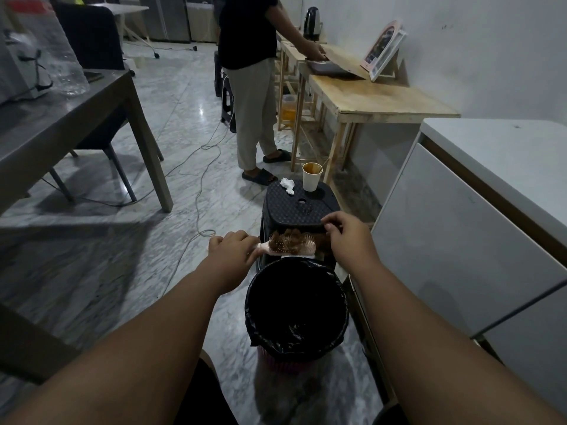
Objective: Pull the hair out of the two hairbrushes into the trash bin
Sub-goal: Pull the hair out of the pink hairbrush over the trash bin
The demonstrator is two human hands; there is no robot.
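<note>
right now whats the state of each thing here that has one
pink hairbrush: held above the far rim of the bin, bristles still full of brown hair
left hand: closed on the brush handle
right hand: fingers pinching at the brush's far end
trash bin: open, black liner fitted
paper cup: upright on the black stool, with a stick inside

Left hand [232,245] grips pink hairbrush [290,245] by handle, bristles up. Right hand [345,233] fingers [331,224] pinch brown hair [291,236] at brush head. Trash bin [297,305], black-lined, just below fingers; black stool [294,207] beyond them.
</note>
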